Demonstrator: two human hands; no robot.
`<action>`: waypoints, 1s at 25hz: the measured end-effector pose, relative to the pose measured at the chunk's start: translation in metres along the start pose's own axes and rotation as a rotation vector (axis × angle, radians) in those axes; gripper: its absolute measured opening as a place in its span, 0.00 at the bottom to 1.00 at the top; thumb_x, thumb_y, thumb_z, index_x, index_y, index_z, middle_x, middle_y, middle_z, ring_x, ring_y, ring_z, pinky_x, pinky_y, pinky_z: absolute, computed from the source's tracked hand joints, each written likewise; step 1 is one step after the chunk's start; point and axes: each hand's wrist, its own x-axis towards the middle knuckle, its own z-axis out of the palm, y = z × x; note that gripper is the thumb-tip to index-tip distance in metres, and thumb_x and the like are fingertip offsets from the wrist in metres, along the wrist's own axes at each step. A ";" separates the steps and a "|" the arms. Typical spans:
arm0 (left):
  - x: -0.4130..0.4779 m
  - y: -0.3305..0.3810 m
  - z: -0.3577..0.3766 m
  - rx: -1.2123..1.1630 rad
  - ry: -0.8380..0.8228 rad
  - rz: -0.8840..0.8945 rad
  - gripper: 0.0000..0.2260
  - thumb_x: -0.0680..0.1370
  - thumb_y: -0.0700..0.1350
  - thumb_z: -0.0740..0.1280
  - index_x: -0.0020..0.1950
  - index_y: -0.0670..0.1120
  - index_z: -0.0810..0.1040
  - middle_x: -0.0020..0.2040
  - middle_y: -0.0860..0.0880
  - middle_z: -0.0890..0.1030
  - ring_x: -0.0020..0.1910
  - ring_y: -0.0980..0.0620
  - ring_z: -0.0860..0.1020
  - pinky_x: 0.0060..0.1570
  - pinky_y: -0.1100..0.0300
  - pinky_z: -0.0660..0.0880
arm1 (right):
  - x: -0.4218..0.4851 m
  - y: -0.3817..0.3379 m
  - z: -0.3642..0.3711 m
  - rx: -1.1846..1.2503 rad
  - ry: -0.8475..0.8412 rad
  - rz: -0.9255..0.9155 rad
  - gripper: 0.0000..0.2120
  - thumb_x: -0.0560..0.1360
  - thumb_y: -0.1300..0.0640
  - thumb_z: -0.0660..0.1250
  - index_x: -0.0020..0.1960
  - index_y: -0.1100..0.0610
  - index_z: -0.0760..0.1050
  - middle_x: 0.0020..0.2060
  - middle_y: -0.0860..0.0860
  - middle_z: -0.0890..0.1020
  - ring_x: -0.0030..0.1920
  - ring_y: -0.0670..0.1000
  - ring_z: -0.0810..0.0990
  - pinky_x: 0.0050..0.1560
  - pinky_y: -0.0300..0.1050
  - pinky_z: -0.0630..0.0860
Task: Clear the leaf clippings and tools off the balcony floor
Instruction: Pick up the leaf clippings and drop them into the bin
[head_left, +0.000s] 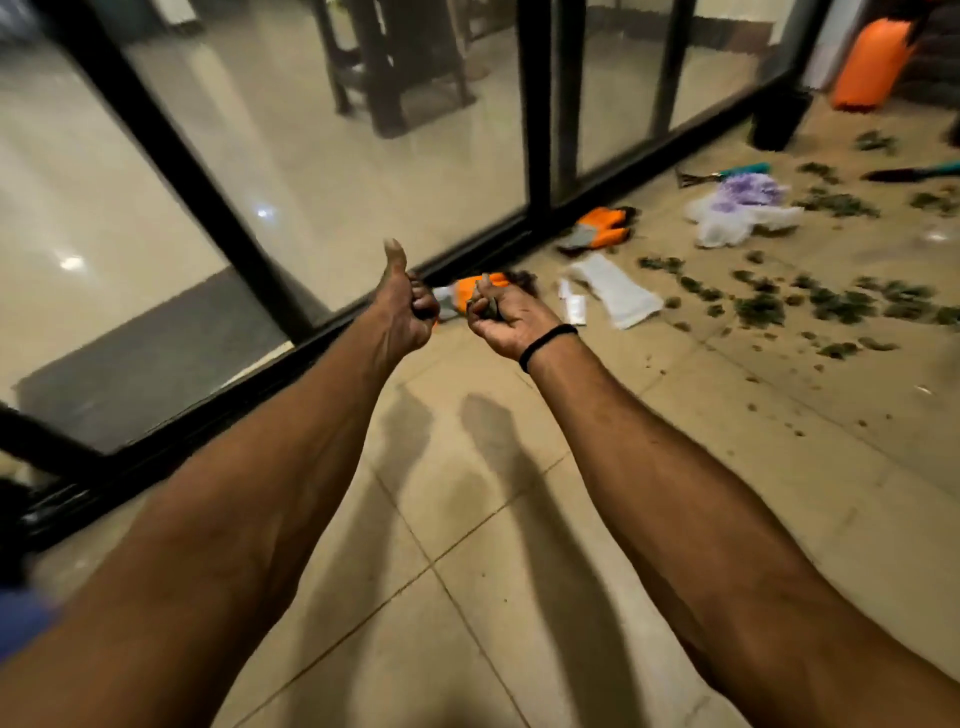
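Both my arms reach out over the tiled balcony floor. My left hand (402, 309) is a closed fist with the thumb up, and I see nothing in it. My right hand (501, 317) is palm up, with the fingers curled around a small dark green clump that looks like leaf clippings (483, 307). More leaf clippings (831, 306) lie scattered across the tiles to the right. Farther back are a teal-handled hand rake (722, 174) and a teal-handled trowel (909, 171). An orange-and-grey glove (467, 291) lies just behind my hands and a second one (597, 231) beyond it.
A black-framed glass sliding door (535, 130) runs along the left. A white paper sleeve (618, 299) and a white-and-purple glove pile (737, 213) lie on the floor. A black pot (779, 119) and an orange container (872, 62) stand at the back right.
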 end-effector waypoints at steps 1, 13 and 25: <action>-0.006 0.015 -0.029 -0.024 0.030 0.040 0.23 0.79 0.64 0.61 0.35 0.49 0.61 0.22 0.54 0.59 0.18 0.60 0.56 0.17 0.69 0.54 | 0.001 0.022 0.023 -0.005 -0.054 0.030 0.12 0.82 0.67 0.57 0.40 0.59 0.67 0.32 0.51 0.73 0.34 0.45 0.67 0.21 0.31 0.67; -0.188 0.230 -0.381 -0.200 0.801 0.661 0.21 0.80 0.56 0.67 0.33 0.48 0.65 0.18 0.55 0.62 0.14 0.59 0.58 0.18 0.71 0.54 | -0.042 0.345 0.296 -0.406 -0.525 0.484 0.09 0.81 0.64 0.59 0.42 0.60 0.70 0.35 0.52 0.71 0.31 0.44 0.69 0.28 0.30 0.70; -0.269 0.187 -0.492 0.038 1.093 0.308 0.32 0.80 0.69 0.49 0.67 0.45 0.73 0.57 0.46 0.78 0.41 0.48 0.79 0.25 0.60 0.75 | -0.130 0.523 0.303 -1.381 -1.014 0.268 0.14 0.73 0.52 0.74 0.51 0.59 0.76 0.53 0.54 0.80 0.49 0.52 0.78 0.49 0.58 0.82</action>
